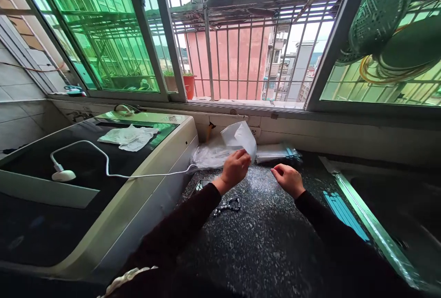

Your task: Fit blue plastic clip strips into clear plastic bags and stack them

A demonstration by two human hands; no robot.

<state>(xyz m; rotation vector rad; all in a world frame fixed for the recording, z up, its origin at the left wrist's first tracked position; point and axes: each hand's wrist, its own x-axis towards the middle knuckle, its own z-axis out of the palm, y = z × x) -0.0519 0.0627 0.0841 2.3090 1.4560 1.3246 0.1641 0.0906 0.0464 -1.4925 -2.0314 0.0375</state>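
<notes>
My left hand (234,169) is raised over the speckled dark countertop (255,233), fingers pinched on a thin white translucent plastic bag (240,136) that stands up behind it. To its right, my right hand (287,178) hovers apart, thumb and fingers pressed together; whatever they may hold is too small to make out. Crumpled clear plastic (210,155) lies behind the left hand. Beyond the right hand sits a stack of clear packets with blue ends (275,152). A string of dark beads (228,206) rests below the left wrist, near a phone-like object (201,185).
Several flat blue strips (346,215) lie at right beside a long clear-wrapped piece (374,224) along the sink edge. A washing machine (165,155) at left carries a white cloth (129,137) and a white cable (106,162). A barred window (241,50) is behind.
</notes>
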